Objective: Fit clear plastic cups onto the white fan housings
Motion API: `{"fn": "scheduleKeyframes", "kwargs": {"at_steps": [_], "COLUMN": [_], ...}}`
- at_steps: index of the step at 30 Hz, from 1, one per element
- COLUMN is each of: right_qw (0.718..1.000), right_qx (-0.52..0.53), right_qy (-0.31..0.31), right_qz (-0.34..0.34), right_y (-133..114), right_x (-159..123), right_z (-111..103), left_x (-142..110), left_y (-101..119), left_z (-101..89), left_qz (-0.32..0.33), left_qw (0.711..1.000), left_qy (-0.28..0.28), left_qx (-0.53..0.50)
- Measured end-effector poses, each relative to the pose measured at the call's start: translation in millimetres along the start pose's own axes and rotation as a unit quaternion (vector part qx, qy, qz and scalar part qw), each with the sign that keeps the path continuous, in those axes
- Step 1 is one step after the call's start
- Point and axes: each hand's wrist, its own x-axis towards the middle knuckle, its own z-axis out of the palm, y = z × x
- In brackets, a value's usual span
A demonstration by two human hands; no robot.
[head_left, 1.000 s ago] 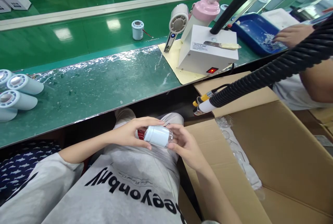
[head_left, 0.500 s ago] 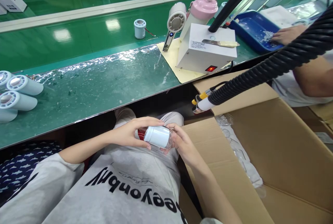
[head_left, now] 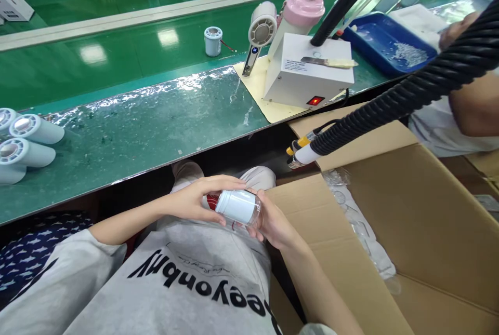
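Note:
Above my lap is a light blue cylinder (head_left: 235, 206), tilted on its side, with a clear plastic cover showing around its right end. My left hand (head_left: 198, 199) grips the cylinder's left end between thumb and fingers. Red wires show beside that end, near my palm. My right hand (head_left: 271, 220) is closed around the clear-covered end, some of its fingers hidden behind it. Several similar light blue cylinders (head_left: 33, 153) lie on the bench at the left.
A white box (head_left: 312, 72) with a lit red switch stands on the green bench (head_left: 163, 122), beside a handheld fan (head_left: 260, 31) and a bottle (head_left: 302, 10). A black corrugated hose (head_left: 382, 101) crosses above an open carton (head_left: 440, 210). A co-worker sits right of a blue tray (head_left: 378, 59).
My right hand has shifted its fingers on the clear end, uncovering more of the plastic. A cylinder on the belt has moved slightly right. The co-worker's hand has left the blue tray.

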Motion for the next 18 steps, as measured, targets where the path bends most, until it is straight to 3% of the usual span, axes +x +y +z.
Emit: {"fn": "scheduleKeyframes", "kwargs": {"at_steps": [7,13,16,18], "right_qw": [0.996,0.989,0.994,0.998], "right_qx": [0.063,0.072,0.029,-0.025], "right_qy": [-0.035,-0.052,-0.075,-0.054], "right_qz": [0.06,0.116,0.072,-0.035], "right_y": [2,8,11,15], "right_x": [4,4,1,-3], "right_z": [-3,-9,-9,-10], "left_x": [0,4,5,4], "left_y": [-1,10,18,21], "left_z": [-0.3,1.3,4.4,7.1], "left_qz": [0.001,-0.04,-0.108,-0.17], "left_qw": [1.0,0.999,0.994,0.982], "left_qy": [0.001,0.009,0.027,0.04], "left_qx": [0.011,0.014,-0.02,-0.075]}}
